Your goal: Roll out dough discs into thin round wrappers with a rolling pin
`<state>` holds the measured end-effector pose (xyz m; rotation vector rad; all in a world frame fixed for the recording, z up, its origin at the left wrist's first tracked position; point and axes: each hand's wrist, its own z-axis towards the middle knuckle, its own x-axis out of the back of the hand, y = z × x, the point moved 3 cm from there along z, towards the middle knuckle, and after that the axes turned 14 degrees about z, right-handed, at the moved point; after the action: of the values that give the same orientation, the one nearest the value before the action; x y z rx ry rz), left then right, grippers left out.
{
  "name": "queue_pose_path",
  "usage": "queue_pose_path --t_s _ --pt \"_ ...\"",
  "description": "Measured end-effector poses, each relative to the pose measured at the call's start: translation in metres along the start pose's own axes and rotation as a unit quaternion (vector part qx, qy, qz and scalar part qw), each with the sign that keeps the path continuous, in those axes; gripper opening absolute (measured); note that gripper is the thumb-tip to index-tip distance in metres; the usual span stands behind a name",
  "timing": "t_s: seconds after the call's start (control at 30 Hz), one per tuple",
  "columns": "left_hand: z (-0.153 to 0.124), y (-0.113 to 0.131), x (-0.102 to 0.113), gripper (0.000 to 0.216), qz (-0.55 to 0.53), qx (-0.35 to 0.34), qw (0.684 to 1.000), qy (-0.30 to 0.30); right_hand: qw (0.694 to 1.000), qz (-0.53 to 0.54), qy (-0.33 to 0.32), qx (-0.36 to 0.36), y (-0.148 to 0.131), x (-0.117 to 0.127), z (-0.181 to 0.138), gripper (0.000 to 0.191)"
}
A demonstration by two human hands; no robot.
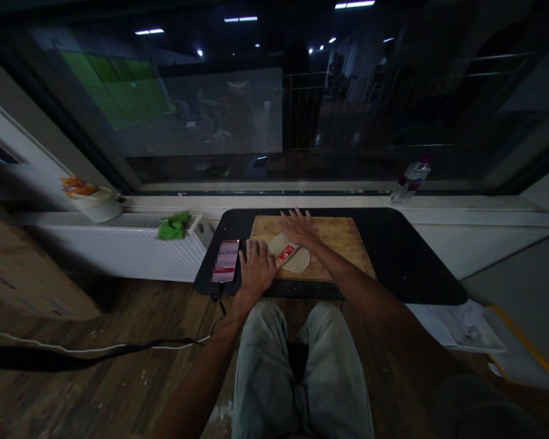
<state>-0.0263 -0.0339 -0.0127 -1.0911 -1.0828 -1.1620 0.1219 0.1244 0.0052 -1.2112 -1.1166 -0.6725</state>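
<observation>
A flat, round piece of pale dough lies on a wooden board. Across the dough runs a slim cylinder with a red and white label, set at a slant. My left hand rests palm down over its near end, fingers stretched out. Over the far end lies my right hand, flat with its fingers spread. Both palms hide the cylinder's ends, and its exact kind is unclear. Whitish powder shows on my fingers.
A black table carries the board and a phone with a cable. On the windowsill stands a plastic bottle. A green cloth and a white tub sit on the radiator. At left is a cardboard box.
</observation>
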Motion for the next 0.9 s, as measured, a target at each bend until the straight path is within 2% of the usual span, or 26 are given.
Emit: queue_pose_path --t_s 0.2,0.4,0.6,0.9 --pt "0.019 -0.016 -0.01 0.068 0.004 -0.025 0.999 0.039 0.999 0.006 -0.001 -0.054 0.01 -0.003 -0.013 0.079" --pt "0.033 -0.024 -0.022 0.068 0.003 -0.061 0.998 0.03 0.998 0.001 0.024 -0.05 0.019 -0.004 -0.051 0.073" --pt "0.029 -0.023 -0.023 0.067 0.017 -0.095 0.995 0.038 0.997 -0.003 0.029 -0.071 0.02 -0.004 -0.091 0.072" --pt "0.01 -0.018 -0.022 0.066 0.022 -0.07 0.994 0.076 0.995 -0.025 0.071 -0.059 0.015 -0.005 -0.126 0.072"
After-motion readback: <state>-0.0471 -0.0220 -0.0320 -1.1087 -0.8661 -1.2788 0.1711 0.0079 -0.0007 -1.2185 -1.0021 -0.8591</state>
